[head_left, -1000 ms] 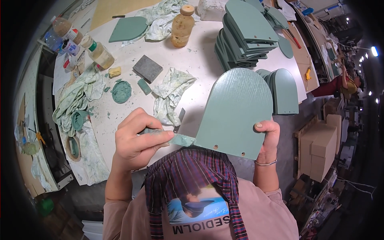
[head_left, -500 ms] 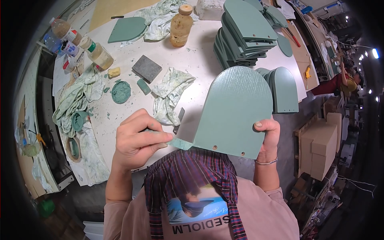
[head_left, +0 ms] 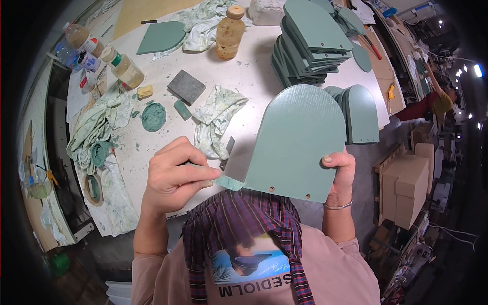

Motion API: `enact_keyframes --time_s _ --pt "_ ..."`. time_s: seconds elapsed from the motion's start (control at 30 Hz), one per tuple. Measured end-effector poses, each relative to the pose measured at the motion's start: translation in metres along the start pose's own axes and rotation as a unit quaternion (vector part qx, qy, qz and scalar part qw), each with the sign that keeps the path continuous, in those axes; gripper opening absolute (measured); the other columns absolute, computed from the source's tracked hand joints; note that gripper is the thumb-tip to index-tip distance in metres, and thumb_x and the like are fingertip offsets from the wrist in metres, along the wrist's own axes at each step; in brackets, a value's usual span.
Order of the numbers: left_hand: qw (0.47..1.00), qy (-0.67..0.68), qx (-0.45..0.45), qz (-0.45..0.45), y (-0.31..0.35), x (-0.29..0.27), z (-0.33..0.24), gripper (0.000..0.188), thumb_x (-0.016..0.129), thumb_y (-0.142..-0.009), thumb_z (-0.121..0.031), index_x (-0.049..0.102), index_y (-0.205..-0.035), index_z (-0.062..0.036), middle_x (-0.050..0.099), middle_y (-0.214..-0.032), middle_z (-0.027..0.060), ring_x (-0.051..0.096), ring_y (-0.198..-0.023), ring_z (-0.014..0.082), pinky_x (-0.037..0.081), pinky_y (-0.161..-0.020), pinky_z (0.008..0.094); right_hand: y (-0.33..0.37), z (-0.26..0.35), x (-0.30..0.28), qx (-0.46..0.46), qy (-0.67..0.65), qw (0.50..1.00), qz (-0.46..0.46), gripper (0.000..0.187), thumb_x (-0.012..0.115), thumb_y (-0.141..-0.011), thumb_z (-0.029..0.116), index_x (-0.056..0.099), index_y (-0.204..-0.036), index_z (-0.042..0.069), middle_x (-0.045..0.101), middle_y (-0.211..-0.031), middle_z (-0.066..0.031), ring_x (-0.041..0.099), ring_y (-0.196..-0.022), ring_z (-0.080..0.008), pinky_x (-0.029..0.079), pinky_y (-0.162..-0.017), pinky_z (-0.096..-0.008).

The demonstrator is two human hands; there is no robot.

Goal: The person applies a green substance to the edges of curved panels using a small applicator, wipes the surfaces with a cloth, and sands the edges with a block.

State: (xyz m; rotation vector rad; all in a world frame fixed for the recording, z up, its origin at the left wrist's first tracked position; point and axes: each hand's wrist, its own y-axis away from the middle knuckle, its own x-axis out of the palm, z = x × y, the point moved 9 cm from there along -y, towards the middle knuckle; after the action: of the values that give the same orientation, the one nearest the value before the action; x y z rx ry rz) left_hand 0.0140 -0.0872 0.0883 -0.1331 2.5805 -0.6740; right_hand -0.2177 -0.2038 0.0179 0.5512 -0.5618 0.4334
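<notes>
My right hand (head_left: 341,175) grips a green round-topped panel (head_left: 300,137) by its right edge, thumb on the face. Two small holes lie along the panel's straight lower edge. Closed in a pinch, my left hand (head_left: 178,175) holds a thin flat strip (head_left: 231,183) smeared pale green. Its tip meets the panel's lower left corner. Most of the strip is hidden by my fingers, so its exact kind cannot be told. Beyond my left hand lie a stained rag (head_left: 218,114) and a round patch of green paste (head_left: 154,117).
A stack of green panels (head_left: 310,30) stands at the back right, with more panels (head_left: 362,114) at the table's right edge. Bottles (head_left: 230,33), a grey block (head_left: 186,87) and a yellow sponge (head_left: 145,92) are on the table (head_left: 249,76). Cardboard boxes (head_left: 404,190) stand right; another person (head_left: 442,101) is farther off.
The panel and both hands have shifted only very slightly. The strip stays at the panel's lower left corner. The person in the background has moved a little.
</notes>
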Motion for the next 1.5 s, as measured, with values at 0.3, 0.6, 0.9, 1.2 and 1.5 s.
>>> enact_keyframes --time_s 0.3,0.6,0.9,1.2,1.5 --pt "1.0 -0.02 0.022 -0.008 -0.0007 -0.0047 -0.0058 0.028 0.078 -0.055 -0.002 0.075 -0.082 -0.0085 0.061 -0.075 0.004 0.053 -0.065 0.0204 0.04 -0.055 0.0298 -0.0019 -0.0023 0.0016 0.013 -0.014 1.0 0.015 0.085 0.054 -0.058 0.009 0.032 -0.138 -0.012 0.05 -0.127 -0.0318 0.057 -0.113 -0.0447 0.049 -0.098 -0.0516" --pt "0.999 -0.034 0.032 -0.007 0.0015 -0.0046 -0.0065 0.027 0.078 -0.058 -0.003 0.074 -0.084 -0.0076 0.062 -0.077 0.0046 0.053 -0.066 0.0208 0.04 -0.056 0.0302 -0.0026 -0.0015 -0.0014 0.002 0.002 1.0 0.012 0.086 0.055 -0.058 0.009 0.032 -0.138 -0.012 0.05 -0.127 -0.032 0.057 -0.113 -0.0459 0.048 -0.098 -0.0527" --pt "0.999 -0.023 0.026 -0.003 -0.0015 -0.002 -0.0074 0.028 0.076 -0.056 0.001 0.075 -0.083 -0.0078 0.062 -0.078 0.0048 0.054 -0.066 0.0209 0.041 -0.056 0.0297 -0.0014 -0.0019 -0.0055 0.005 0.008 1.0 0.011 0.086 0.055 -0.058 0.009 0.032 -0.138 -0.012 0.051 -0.125 -0.0324 0.057 -0.112 -0.0455 0.049 -0.097 -0.0523" --pt "0.999 -0.024 0.031 -0.01 -0.0004 -0.0013 -0.0064 0.028 0.075 -0.057 0.002 0.075 -0.083 -0.0078 0.062 -0.078 0.0043 0.053 -0.066 0.0206 0.042 -0.056 0.0292 -0.0003 -0.0017 -0.0019 0.003 -0.006 1.0 0.008 0.084 0.055 -0.058 0.009 0.033 -0.136 -0.012 0.052 -0.122 -0.0315 0.059 -0.109 -0.0446 0.05 -0.096 -0.0516" --pt "0.999 -0.031 0.035 -0.013 -0.0003 -0.0041 -0.0069 0.03 0.074 -0.057 0.003 0.075 -0.085 -0.0084 0.062 -0.078 0.0043 0.053 -0.067 0.0203 0.042 -0.057 0.0292 -0.0004 -0.0011 0.0025 0.005 -0.013 1.0 0.001 0.084 0.055 -0.058 0.008 0.033 -0.137 -0.011 0.053 -0.123 -0.0307 0.059 -0.109 -0.0439 0.05 -0.097 -0.0508"
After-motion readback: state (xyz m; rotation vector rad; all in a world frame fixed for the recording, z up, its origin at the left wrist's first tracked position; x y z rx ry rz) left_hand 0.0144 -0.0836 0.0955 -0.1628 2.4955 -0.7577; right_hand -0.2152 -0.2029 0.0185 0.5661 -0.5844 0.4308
